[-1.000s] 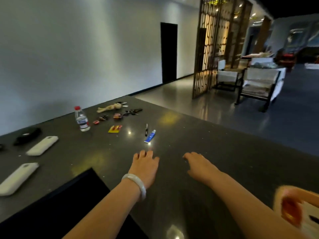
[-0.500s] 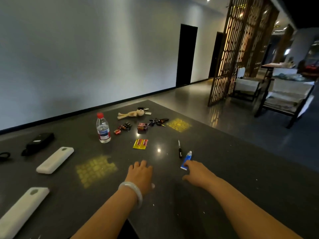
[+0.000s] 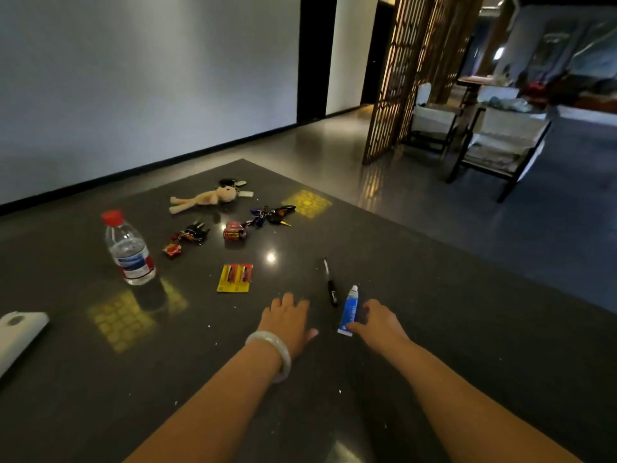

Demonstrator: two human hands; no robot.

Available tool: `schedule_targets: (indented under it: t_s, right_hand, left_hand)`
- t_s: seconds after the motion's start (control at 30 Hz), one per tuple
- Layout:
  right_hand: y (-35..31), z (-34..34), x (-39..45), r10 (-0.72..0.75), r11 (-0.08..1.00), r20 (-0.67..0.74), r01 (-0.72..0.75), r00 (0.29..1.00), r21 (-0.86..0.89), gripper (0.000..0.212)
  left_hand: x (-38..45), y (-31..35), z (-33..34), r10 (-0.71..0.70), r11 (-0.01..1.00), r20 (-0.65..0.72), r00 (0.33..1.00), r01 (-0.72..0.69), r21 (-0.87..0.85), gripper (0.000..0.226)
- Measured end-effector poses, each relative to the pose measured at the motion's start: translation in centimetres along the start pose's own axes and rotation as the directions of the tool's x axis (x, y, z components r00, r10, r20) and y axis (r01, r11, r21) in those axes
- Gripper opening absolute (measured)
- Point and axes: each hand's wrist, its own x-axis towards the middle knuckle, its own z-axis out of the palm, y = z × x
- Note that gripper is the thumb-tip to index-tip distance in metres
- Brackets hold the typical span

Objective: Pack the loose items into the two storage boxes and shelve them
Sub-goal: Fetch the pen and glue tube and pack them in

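Right hand (image 3: 379,324) fingers loosely against glossy blue tube (image 3: 348,310), left hand (image 3: 289,320) flat, relaxed on speckled stone table (image 3: 467,329).

Dark desk (image 3: 434,329) carries: water bottle (image 3: 129,249), plush toy (image 3: 203,197), battery pack (image 3: 235,278), pen (image 3: 330,284), blue tube (image 3: 348,310), keychains (image 3: 267,215).

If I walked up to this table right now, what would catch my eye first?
Probably the two bare hands near the front of the dark table: the left hand, with a pale bangle on its wrist, lies flat, and the right hand touches a blue tube beside a black pen. Farther back stand a red-capped water bottle on the left, a yellow battery pack mid-table, and a beige plush toy at the far end.
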Motion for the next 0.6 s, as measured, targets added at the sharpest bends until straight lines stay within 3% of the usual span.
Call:
schedule_targets:
  t_s: [0.17,0.37,0.53,0.6]
  right_hand:
    - [0.3,1.2,3.5,0.103,0.994,0.003,-0.103,0.995,0.021,0.055]
    - [0.8,3.4,5.7,0.148,0.989,-0.123,-0.147,0.981,0.012,0.085]
    - [1.5,2.8,6.9,0.179,0.984,-0.101,-0.175,0.979,0.045,0.054]
    - [2.0,2.1,7.1,0.189,0.982,-0.070,-0.187,0.979,0.031,0.046]
  left_hand:
    - [4.4,1.3,0.8,0.031,0.998,0.047,0.998,-0.029,-0.052,0.064]
    - [9.8,3.1,1.9,-0.015,0.995,0.074,0.997,0.022,-0.092,0.058]
    - [11.8,3.5,2.5,0.036,0.999,0.045,0.998,-0.036,0.001,0.049]
    - [11.7,3.5,2.5,0.075,0.996,0.003,0.997,-0.074,-0.053,0.045]
